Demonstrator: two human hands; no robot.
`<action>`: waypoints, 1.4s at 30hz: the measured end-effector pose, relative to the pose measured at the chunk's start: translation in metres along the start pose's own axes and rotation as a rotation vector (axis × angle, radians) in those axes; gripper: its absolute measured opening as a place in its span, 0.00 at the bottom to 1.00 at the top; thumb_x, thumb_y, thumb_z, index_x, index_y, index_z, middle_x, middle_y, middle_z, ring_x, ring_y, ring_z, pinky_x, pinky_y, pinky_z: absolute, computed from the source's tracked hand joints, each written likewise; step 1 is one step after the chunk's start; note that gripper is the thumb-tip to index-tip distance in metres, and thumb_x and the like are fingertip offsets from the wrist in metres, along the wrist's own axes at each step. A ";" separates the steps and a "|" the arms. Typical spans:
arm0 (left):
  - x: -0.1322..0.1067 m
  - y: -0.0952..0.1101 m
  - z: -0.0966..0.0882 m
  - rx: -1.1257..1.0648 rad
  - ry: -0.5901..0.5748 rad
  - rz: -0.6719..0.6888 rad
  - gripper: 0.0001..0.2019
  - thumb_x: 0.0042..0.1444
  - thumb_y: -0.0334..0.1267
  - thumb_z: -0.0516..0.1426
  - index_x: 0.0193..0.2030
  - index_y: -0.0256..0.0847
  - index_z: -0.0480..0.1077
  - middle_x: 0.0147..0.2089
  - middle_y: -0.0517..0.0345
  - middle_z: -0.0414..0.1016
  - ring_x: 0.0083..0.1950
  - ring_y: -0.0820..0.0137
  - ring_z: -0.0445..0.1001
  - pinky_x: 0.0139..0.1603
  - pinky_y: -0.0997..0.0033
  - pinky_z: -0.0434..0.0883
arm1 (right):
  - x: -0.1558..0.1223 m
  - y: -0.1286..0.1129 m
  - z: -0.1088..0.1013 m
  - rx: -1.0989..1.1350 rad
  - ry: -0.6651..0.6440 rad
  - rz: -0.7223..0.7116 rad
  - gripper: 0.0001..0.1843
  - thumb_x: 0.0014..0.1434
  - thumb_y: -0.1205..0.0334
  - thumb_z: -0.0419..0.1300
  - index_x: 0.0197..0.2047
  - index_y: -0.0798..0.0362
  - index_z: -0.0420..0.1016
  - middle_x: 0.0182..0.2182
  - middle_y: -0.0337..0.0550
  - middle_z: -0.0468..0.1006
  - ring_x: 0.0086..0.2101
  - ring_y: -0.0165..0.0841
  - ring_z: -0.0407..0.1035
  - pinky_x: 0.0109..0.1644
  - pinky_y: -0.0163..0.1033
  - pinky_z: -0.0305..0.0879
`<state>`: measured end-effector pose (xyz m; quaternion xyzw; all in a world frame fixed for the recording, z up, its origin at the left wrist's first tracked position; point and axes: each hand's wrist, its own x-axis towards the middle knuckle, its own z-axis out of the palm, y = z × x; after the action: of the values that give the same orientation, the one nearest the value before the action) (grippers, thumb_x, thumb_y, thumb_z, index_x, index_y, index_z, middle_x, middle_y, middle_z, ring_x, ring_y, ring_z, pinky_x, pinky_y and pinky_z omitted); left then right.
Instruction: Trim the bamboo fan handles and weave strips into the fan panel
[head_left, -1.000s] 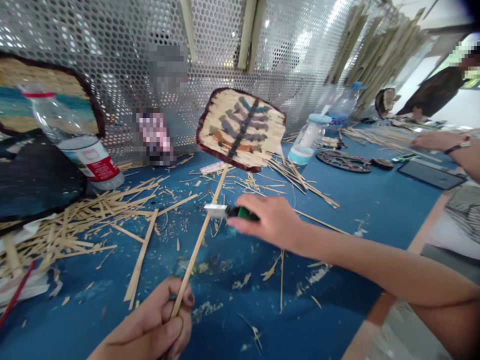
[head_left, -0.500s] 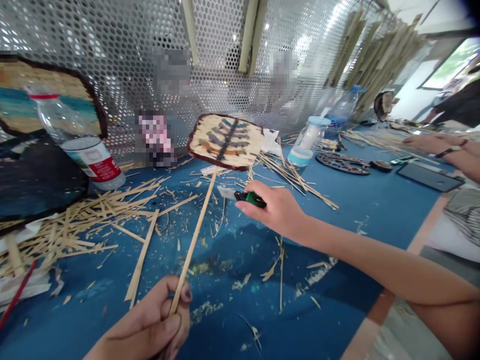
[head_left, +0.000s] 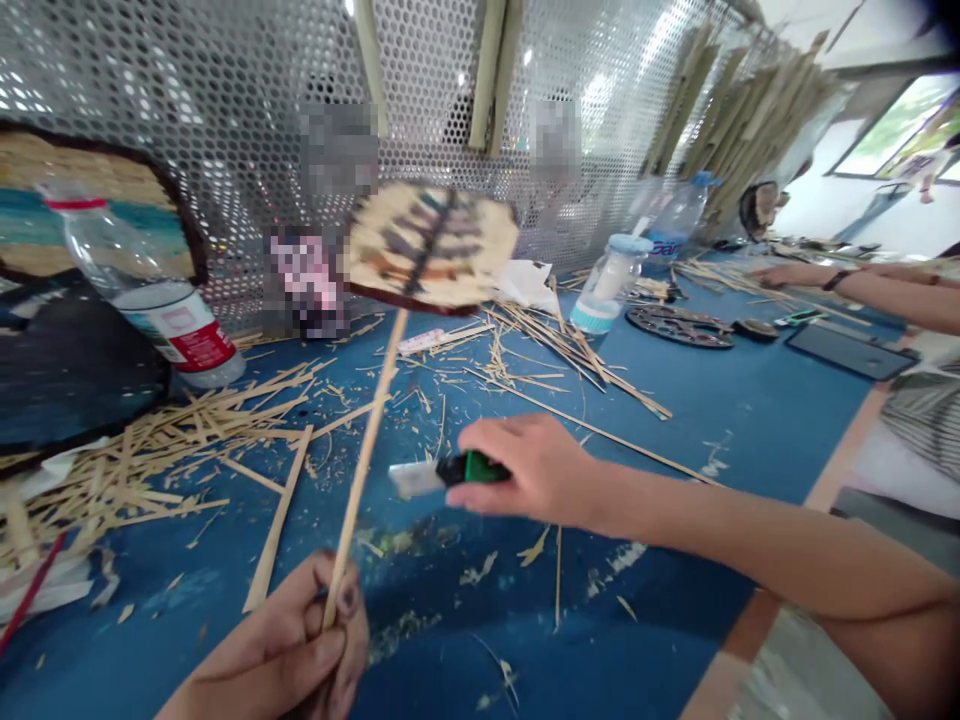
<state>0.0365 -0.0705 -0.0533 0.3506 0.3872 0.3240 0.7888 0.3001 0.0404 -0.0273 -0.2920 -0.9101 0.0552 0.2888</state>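
Head view. Painted panel [head_left: 431, 245] is blurred, its leaf-like strokes soft. Lower end of the stick [head_left: 367, 440] lost inside the left hand [head_left: 300, 640]; left wrist runs out of frame at the bottom. Knife [head_left: 478, 467] mostly covered by the right hand [head_left: 529, 466]; only some green and black handle and the blurred blade show. Dark-edged board [head_left: 146, 190] cut by the left border and partly behind a clear bottle [head_left: 180, 320]. Pink object [head_left: 304, 275] near the mesh wall [head_left: 225, 60] is pixelated; cannot tell what it is. Another person's hand [head_left: 791, 274], far right, small.

Blue table [head_left: 780, 400]: near edge slants away at lower right, beneath the right forearm. Mostly bare surface below the knife, a few shavings on it. Strip heap [head_left: 172, 450] crowds the left; palette [head_left: 679, 327] and blue-lidded jar [head_left: 604, 285] sit beyond the right hand, well apart.

Left hand low, fingers and thumb closed round the stick, which leans up and right to the panel, held above the table. Right forearm slopes in from the right border; hand grips the knife, thumb underneath, blade pointing left, just beside the stick with a gap showing.
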 end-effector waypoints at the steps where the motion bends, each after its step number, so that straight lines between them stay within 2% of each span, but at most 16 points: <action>1: 0.001 0.000 -0.001 -0.023 0.017 0.033 0.19 0.51 0.49 0.66 0.35 0.42 0.61 0.25 0.63 0.69 0.18 0.81 0.60 0.20 0.81 0.57 | -0.002 -0.007 0.006 -0.009 -0.003 -0.067 0.26 0.62 0.36 0.52 0.36 0.54 0.68 0.26 0.36 0.74 0.24 0.25 0.65 0.26 0.33 0.53; 4: 0.000 0.001 -0.001 -0.083 0.063 0.096 0.19 0.48 0.46 0.67 0.31 0.41 0.60 0.27 0.62 0.69 0.24 0.76 0.66 0.26 0.77 0.64 | -0.006 -0.024 0.026 -0.010 0.008 -0.185 0.29 0.63 0.34 0.47 0.35 0.54 0.68 0.26 0.36 0.75 0.24 0.26 0.66 0.27 0.35 0.54; 7: -0.003 0.001 0.002 -0.090 0.121 0.111 0.17 0.48 0.45 0.66 0.30 0.39 0.62 0.26 0.62 0.67 0.21 0.80 0.60 0.23 0.80 0.59 | -0.005 -0.029 0.034 0.017 -0.021 -0.200 0.31 0.64 0.33 0.44 0.36 0.53 0.68 0.26 0.36 0.75 0.24 0.27 0.67 0.28 0.36 0.54; 11: -0.003 -0.004 0.003 -0.007 0.105 0.060 0.10 0.51 0.40 0.61 0.31 0.38 0.65 0.26 0.62 0.67 0.15 0.84 0.53 0.18 0.80 0.51 | 0.009 -0.026 0.023 0.070 -0.125 -0.126 0.30 0.63 0.33 0.45 0.39 0.53 0.68 0.28 0.38 0.77 0.26 0.28 0.68 0.29 0.36 0.54; 14: 0.000 -0.005 -0.001 -0.044 0.111 0.023 0.06 0.51 0.34 0.58 0.29 0.38 0.63 0.26 0.64 0.64 0.14 0.86 0.47 0.17 0.80 0.47 | 0.027 -0.025 0.017 0.106 -0.197 -0.013 0.30 0.62 0.32 0.46 0.42 0.52 0.68 0.28 0.37 0.76 0.26 0.28 0.66 0.28 0.35 0.51; 17: 0.000 0.000 -0.001 -0.148 0.153 0.008 0.07 0.49 0.29 0.57 0.30 0.39 0.60 0.25 0.67 0.61 0.16 0.85 0.42 0.18 0.81 0.48 | 0.046 -0.025 0.026 0.147 -0.251 0.082 0.30 0.62 0.31 0.45 0.43 0.50 0.68 0.27 0.36 0.74 0.24 0.27 0.63 0.26 0.34 0.48; 19: -0.001 0.004 0.000 -0.191 0.138 0.002 0.09 0.48 0.27 0.57 0.29 0.39 0.59 0.25 0.67 0.61 0.16 0.85 0.41 0.18 0.81 0.48 | 0.054 -0.023 0.036 0.160 -0.281 0.082 0.31 0.62 0.30 0.44 0.44 0.49 0.68 0.27 0.36 0.74 0.24 0.27 0.61 0.25 0.34 0.47; 23: -0.001 0.009 0.003 -0.192 0.082 -0.038 0.08 0.46 0.26 0.56 0.28 0.39 0.58 0.24 0.66 0.62 0.15 0.85 0.41 0.18 0.80 0.49 | 0.063 -0.012 0.043 0.080 -0.285 0.014 0.31 0.63 0.31 0.43 0.44 0.50 0.69 0.30 0.39 0.75 0.25 0.28 0.62 0.25 0.35 0.44; 27: -0.001 0.005 -0.002 -0.213 0.020 -0.038 0.09 0.46 0.26 0.56 0.28 0.39 0.58 0.23 0.65 0.63 0.15 0.85 0.40 0.17 0.81 0.48 | 0.063 -0.003 0.027 0.073 -0.211 0.131 0.31 0.64 0.33 0.43 0.45 0.52 0.68 0.28 0.38 0.74 0.22 0.26 0.60 0.26 0.35 0.46; 28: -0.001 0.003 -0.004 -0.220 0.012 -0.030 0.09 0.46 0.26 0.56 0.28 0.39 0.57 0.23 0.65 0.64 0.15 0.85 0.40 0.17 0.82 0.47 | 0.060 -0.005 0.023 0.084 -0.204 0.098 0.30 0.64 0.34 0.43 0.45 0.52 0.69 0.28 0.38 0.74 0.22 0.26 0.60 0.26 0.35 0.46; 30: -0.002 -0.001 -0.007 -0.231 -0.008 -0.013 0.10 0.46 0.27 0.57 0.28 0.40 0.57 0.23 0.65 0.64 0.14 0.86 0.40 0.16 0.82 0.47 | 0.053 -0.014 0.021 0.082 -0.216 -0.058 0.29 0.64 0.34 0.44 0.42 0.51 0.69 0.30 0.37 0.75 0.23 0.25 0.61 0.26 0.35 0.46; 32: -0.003 -0.003 -0.009 -0.239 -0.014 0.000 0.10 0.46 0.28 0.58 0.28 0.40 0.58 0.23 0.65 0.64 0.14 0.86 0.40 0.16 0.82 0.47 | 0.046 -0.024 0.026 0.052 -0.248 -0.178 0.29 0.64 0.33 0.44 0.40 0.51 0.70 0.30 0.37 0.75 0.24 0.26 0.62 0.25 0.36 0.43; 33: -0.004 -0.002 -0.009 -0.238 0.003 -0.004 0.09 0.47 0.29 0.58 0.28 0.40 0.58 0.23 0.65 0.64 0.15 0.86 0.40 0.16 0.82 0.48 | 0.044 -0.028 0.030 0.030 -0.253 -0.194 0.30 0.64 0.33 0.43 0.39 0.50 0.70 0.30 0.37 0.75 0.24 0.26 0.62 0.25 0.36 0.42; 37: -0.006 0.011 -0.003 -0.236 0.125 -0.066 0.08 0.49 0.26 0.56 0.29 0.40 0.59 0.23 0.67 0.59 0.16 0.85 0.39 0.18 0.82 0.50 | 0.047 -0.025 0.041 -0.013 -0.254 -0.120 0.32 0.62 0.30 0.44 0.40 0.50 0.70 0.30 0.38 0.76 0.25 0.28 0.64 0.25 0.37 0.40; 40: -0.006 0.017 0.001 -0.251 0.107 -0.091 0.10 0.47 0.26 0.57 0.29 0.40 0.58 0.22 0.68 0.59 0.15 0.85 0.39 0.17 0.82 0.48 | 0.054 -0.014 0.038 -0.005 -0.263 0.019 0.32 0.63 0.31 0.41 0.42 0.50 0.69 0.28 0.39 0.75 0.24 0.28 0.64 0.25 0.36 0.41; 42: -0.005 0.012 -0.001 -0.254 0.082 -0.078 0.11 0.46 0.26 0.58 0.29 0.41 0.57 0.21 0.68 0.60 0.15 0.85 0.38 0.16 0.83 0.47 | 0.054 -0.012 0.032 -0.006 -0.241 0.061 0.32 0.64 0.32 0.41 0.43 0.51 0.69 0.27 0.38 0.75 0.22 0.27 0.62 0.24 0.35 0.42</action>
<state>0.0301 -0.0677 -0.0418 0.2188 0.3885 0.3536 0.8223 0.2398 0.0630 -0.0239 -0.3120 -0.9290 0.0958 0.1745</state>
